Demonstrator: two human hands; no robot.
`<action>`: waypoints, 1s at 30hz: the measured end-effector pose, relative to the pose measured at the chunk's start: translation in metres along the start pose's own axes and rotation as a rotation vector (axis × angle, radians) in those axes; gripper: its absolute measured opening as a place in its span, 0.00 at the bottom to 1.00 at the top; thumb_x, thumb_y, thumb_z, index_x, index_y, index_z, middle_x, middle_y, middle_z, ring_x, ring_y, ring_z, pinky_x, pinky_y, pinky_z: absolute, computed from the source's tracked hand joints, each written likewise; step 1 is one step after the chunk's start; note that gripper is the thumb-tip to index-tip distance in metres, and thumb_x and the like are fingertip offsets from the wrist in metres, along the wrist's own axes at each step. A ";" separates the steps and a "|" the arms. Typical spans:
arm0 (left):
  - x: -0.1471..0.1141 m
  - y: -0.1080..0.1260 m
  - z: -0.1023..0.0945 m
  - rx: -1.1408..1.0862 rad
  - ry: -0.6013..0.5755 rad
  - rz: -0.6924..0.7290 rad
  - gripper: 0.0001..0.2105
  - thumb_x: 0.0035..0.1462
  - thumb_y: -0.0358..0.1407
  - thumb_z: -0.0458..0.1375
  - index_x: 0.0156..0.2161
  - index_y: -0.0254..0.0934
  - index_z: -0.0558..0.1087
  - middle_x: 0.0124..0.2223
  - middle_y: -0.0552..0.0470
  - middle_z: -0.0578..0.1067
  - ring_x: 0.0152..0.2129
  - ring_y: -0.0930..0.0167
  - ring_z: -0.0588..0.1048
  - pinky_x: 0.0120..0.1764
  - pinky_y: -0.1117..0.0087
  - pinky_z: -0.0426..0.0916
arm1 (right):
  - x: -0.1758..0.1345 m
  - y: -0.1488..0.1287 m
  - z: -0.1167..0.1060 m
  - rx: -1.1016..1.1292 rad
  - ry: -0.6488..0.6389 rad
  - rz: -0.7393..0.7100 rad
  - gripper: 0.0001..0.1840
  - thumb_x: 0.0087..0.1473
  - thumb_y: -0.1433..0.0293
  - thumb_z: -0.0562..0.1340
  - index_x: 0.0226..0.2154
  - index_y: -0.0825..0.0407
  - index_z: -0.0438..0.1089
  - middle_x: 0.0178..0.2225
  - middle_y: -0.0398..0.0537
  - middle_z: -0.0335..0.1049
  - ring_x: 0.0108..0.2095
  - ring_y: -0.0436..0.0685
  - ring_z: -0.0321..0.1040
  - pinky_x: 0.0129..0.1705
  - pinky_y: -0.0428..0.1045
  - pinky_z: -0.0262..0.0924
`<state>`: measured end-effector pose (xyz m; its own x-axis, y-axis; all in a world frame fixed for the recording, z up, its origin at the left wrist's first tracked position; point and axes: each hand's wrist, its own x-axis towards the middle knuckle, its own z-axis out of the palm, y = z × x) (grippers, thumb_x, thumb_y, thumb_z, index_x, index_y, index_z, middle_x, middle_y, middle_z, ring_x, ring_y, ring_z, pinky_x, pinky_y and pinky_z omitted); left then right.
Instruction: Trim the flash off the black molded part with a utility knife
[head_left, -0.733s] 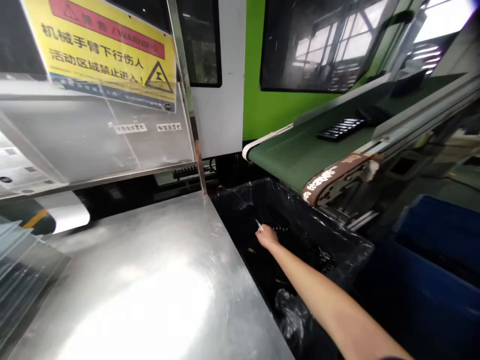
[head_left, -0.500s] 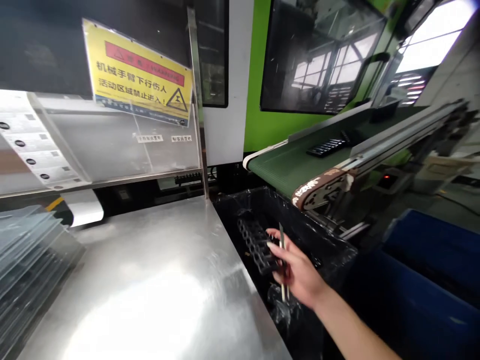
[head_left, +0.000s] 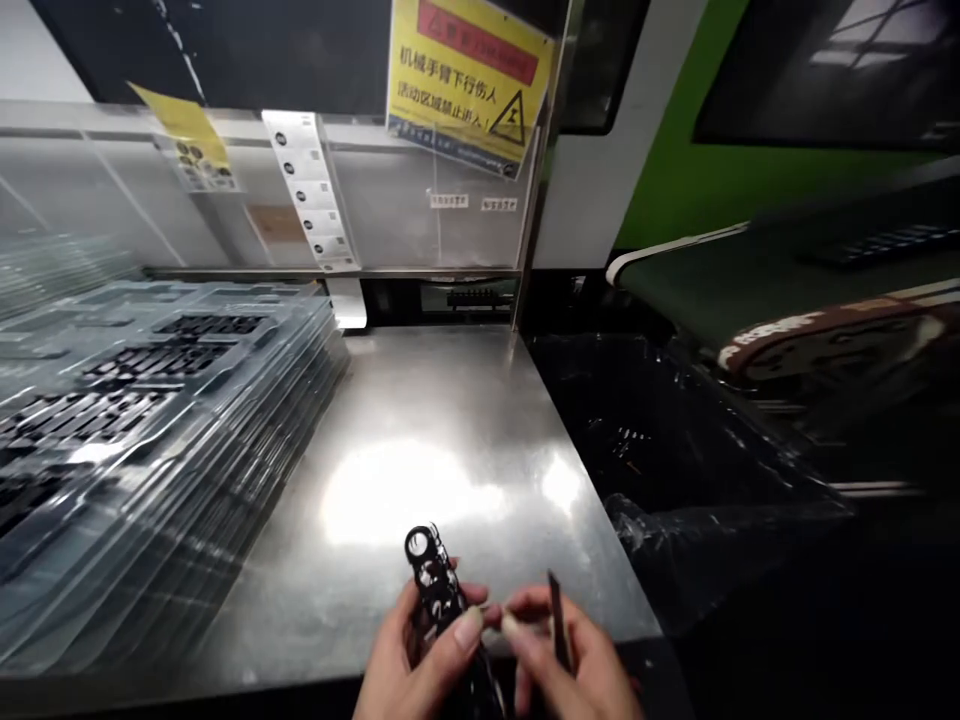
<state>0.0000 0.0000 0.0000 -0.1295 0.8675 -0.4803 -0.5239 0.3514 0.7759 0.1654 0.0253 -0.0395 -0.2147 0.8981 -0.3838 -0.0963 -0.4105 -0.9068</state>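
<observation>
My left hand [head_left: 420,665] grips a black plastic part with round holes [head_left: 433,578], held upright over the front edge of the steel table [head_left: 420,440]. My right hand [head_left: 566,665] is right beside it, fingertips touching the part, and holds a thin dark tool [head_left: 556,620] between its fingers.
A stack of clear plastic trays [head_left: 142,420] loaded with black parts fills the table's left side. A bin lined with black plastic [head_left: 675,450] stands to the right of the table, under the end of a green conveyor belt [head_left: 765,280]. A yellow warning sign [head_left: 469,75] hangs behind.
My right hand drew the black part out of the bin and came back over the table's front edge. My left hand has come into view and taken the part. The view swung left.
</observation>
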 end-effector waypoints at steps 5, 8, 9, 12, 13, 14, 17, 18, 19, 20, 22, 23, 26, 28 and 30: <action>-0.014 -0.008 -0.016 0.078 0.017 -0.017 0.27 0.49 0.47 0.75 0.50 0.35 0.77 0.41 0.45 0.81 0.32 0.60 0.83 0.38 0.61 0.77 | 0.006 -0.030 0.001 -0.136 -0.097 -0.008 0.32 0.53 0.41 0.69 0.38 0.53 0.72 0.25 0.45 0.72 0.17 0.47 0.55 0.21 0.46 0.49; -0.020 -0.010 -0.015 0.087 -0.033 -0.032 0.27 0.49 0.46 0.74 0.51 0.34 0.79 0.42 0.42 0.83 0.33 0.63 0.82 0.38 0.64 0.77 | 0.007 -0.045 0.017 -0.073 -0.290 0.016 0.28 0.56 0.45 0.69 0.37 0.53 0.71 0.24 0.42 0.69 0.18 0.46 0.54 0.21 0.46 0.48; -0.022 -0.010 -0.015 0.090 -0.050 -0.031 0.27 0.50 0.46 0.74 0.52 0.35 0.79 0.45 0.41 0.83 0.35 0.62 0.82 0.40 0.64 0.77 | 0.008 -0.048 0.023 -0.080 -0.323 0.013 0.26 0.56 0.47 0.71 0.36 0.53 0.71 0.24 0.40 0.68 0.20 0.46 0.56 0.23 0.45 0.50; -0.025 -0.008 -0.015 0.106 -0.061 -0.053 0.28 0.48 0.44 0.75 0.52 0.34 0.78 0.48 0.40 0.83 0.38 0.60 0.83 0.43 0.64 0.77 | 0.013 -0.051 0.032 -0.113 -0.357 0.021 0.24 0.55 0.51 0.73 0.31 0.53 0.69 0.25 0.39 0.66 0.26 0.48 0.60 0.30 0.45 0.56; -0.026 -0.006 -0.016 0.110 -0.049 -0.069 0.29 0.48 0.44 0.75 0.53 0.33 0.77 0.46 0.40 0.83 0.36 0.61 0.83 0.40 0.65 0.77 | 0.015 -0.051 0.031 -0.109 -0.332 0.025 0.24 0.56 0.51 0.72 0.30 0.53 0.69 0.24 0.39 0.66 0.25 0.47 0.59 0.29 0.44 0.56; -0.026 -0.004 -0.017 0.111 -0.028 -0.086 0.30 0.50 0.44 0.74 0.55 0.33 0.75 0.45 0.41 0.83 0.34 0.62 0.83 0.38 0.64 0.77 | 0.016 -0.049 0.030 -0.095 -0.288 0.026 0.25 0.58 0.49 0.71 0.30 0.53 0.69 0.23 0.39 0.66 0.23 0.47 0.58 0.26 0.44 0.54; -0.024 0.007 -0.016 -0.019 0.080 -0.067 0.29 0.60 0.43 0.67 0.62 0.39 0.64 0.51 0.42 0.82 0.43 0.58 0.83 0.49 0.56 0.77 | 0.013 -0.041 0.022 -0.084 -0.132 -0.006 0.27 0.60 0.45 0.67 0.34 0.54 0.70 0.22 0.40 0.67 0.18 0.45 0.52 0.21 0.44 0.46; -0.022 0.011 -0.015 -0.108 0.129 -0.032 0.26 0.63 0.42 0.65 0.62 0.43 0.63 0.55 0.42 0.81 0.51 0.56 0.81 0.57 0.52 0.73 | 0.009 -0.037 0.021 -0.103 -0.133 -0.008 0.28 0.59 0.45 0.67 0.38 0.54 0.71 0.23 0.40 0.68 0.18 0.45 0.52 0.21 0.44 0.46; -0.019 0.015 -0.013 -0.201 0.178 0.011 0.22 0.65 0.41 0.63 0.60 0.45 0.63 0.57 0.43 0.80 0.57 0.56 0.78 0.63 0.49 0.67 | 0.004 -0.032 0.021 -0.125 -0.167 0.008 0.30 0.59 0.44 0.67 0.44 0.54 0.71 0.25 0.41 0.69 0.18 0.45 0.53 0.21 0.44 0.47; -0.016 0.017 -0.011 -0.284 0.220 0.050 0.18 0.66 0.40 0.62 0.58 0.46 0.65 0.59 0.44 0.79 0.60 0.56 0.75 0.66 0.47 0.62 | -0.001 -0.028 0.022 -0.140 -0.216 0.035 0.33 0.58 0.43 0.67 0.51 0.54 0.69 0.27 0.43 0.71 0.18 0.45 0.55 0.20 0.44 0.48; -0.010 0.019 -0.005 -0.375 0.268 0.101 0.13 0.67 0.39 0.61 0.54 0.49 0.66 0.59 0.48 0.80 0.63 0.58 0.73 0.68 0.46 0.58 | -0.010 -0.020 0.030 -0.132 -0.283 0.073 0.42 0.57 0.42 0.68 0.62 0.50 0.62 0.36 0.48 0.76 0.17 0.45 0.58 0.19 0.44 0.51; -0.007 0.018 -0.002 -0.390 0.272 0.107 0.13 0.67 0.39 0.62 0.54 0.50 0.66 0.59 0.49 0.80 0.63 0.58 0.73 0.68 0.45 0.58 | -0.013 -0.017 0.035 -0.102 -0.288 0.070 0.44 0.56 0.42 0.68 0.64 0.48 0.60 0.41 0.51 0.76 0.18 0.46 0.61 0.19 0.45 0.54; -0.005 0.016 0.005 -0.411 0.256 0.109 0.18 0.65 0.41 0.64 0.56 0.52 0.66 0.61 0.50 0.79 0.63 0.60 0.72 0.69 0.46 0.57 | -0.013 -0.014 0.044 0.021 -0.250 0.006 0.39 0.56 0.45 0.70 0.61 0.49 0.63 0.48 0.55 0.75 0.21 0.48 0.68 0.23 0.47 0.62; -0.010 0.020 0.003 -0.438 0.240 0.118 0.22 0.64 0.48 0.63 0.59 0.49 0.66 0.62 0.46 0.78 0.64 0.58 0.71 0.70 0.48 0.56 | -0.007 -0.017 0.040 0.066 -0.223 -0.016 0.35 0.57 0.47 0.70 0.58 0.50 0.67 0.43 0.52 0.75 0.21 0.47 0.68 0.24 0.46 0.63; -0.017 0.026 -0.007 -0.488 0.253 0.070 0.32 0.60 0.58 0.61 0.62 0.42 0.68 0.62 0.38 0.77 0.63 0.53 0.73 0.67 0.50 0.63 | 0.000 -0.024 0.028 0.071 -0.182 -0.003 0.33 0.57 0.48 0.70 0.56 0.51 0.68 0.35 0.46 0.73 0.20 0.47 0.66 0.24 0.44 0.60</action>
<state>-0.0171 -0.0085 0.0252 -0.3447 0.7499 -0.5647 -0.8283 0.0401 0.5589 0.1401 0.0305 -0.0133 -0.3856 0.8587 -0.3375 -0.1638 -0.4237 -0.8909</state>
